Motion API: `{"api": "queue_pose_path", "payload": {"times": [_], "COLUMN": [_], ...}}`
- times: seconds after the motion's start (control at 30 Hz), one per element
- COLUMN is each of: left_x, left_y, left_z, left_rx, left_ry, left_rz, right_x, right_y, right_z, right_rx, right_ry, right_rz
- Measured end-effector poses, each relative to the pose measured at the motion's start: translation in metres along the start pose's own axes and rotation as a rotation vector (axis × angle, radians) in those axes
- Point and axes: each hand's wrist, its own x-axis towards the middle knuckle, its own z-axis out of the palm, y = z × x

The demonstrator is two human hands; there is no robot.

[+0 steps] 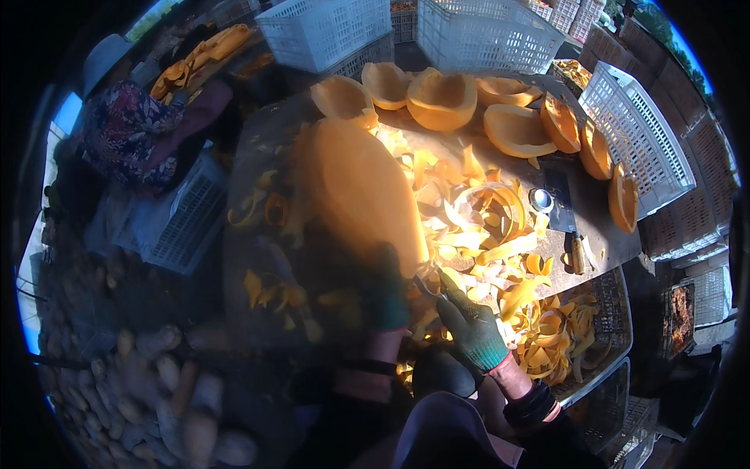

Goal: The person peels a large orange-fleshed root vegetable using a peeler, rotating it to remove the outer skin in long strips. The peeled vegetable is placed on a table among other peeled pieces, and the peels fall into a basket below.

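A large peeled orange squash [363, 187] lies on the wooden table, its long body pointing away from me. My left hand [387, 287], in a green coated work glove and deep shade, is against its near end and appears to hold it. My gloved right hand [471, 328] grips a small hand tool [429, 284], probably a peeler, close to the squash's lower right edge. Glove and shadow hide most of the tool. Curled yellow-orange peelings [469, 217] are heaped on the table to the right of the squash.
Hollowed squash halves [442, 99] line the far and right table edges. A cleaver [559, 202] and a tape roll [541, 200] lie at right. A crate of peelings [615, 316] stands below. White crates [638, 135] surround the table. Another person [135, 129] works at left; whole squashes [170, 404] cover the ground.
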Motion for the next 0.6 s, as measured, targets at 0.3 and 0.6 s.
{"api": "queue_pose_path", "payload": {"times": [0.3,0.6], "left_x": [0.022,0.036], "left_y": [0.061,0.05], "left_z": [-0.01,-0.014], "left_rx": [-0.433,-0.301], "left_ry": [0.078,0.15], "left_rz": [-0.463,-0.293], "right_x": [0.11,-0.028], "right_y": [-0.025,0.017], "right_z": [0.023,-0.007], "right_rx": [-0.587,-0.006], "right_ry": [0.228,0.146], "right_rz": [-0.322,0.035]}}
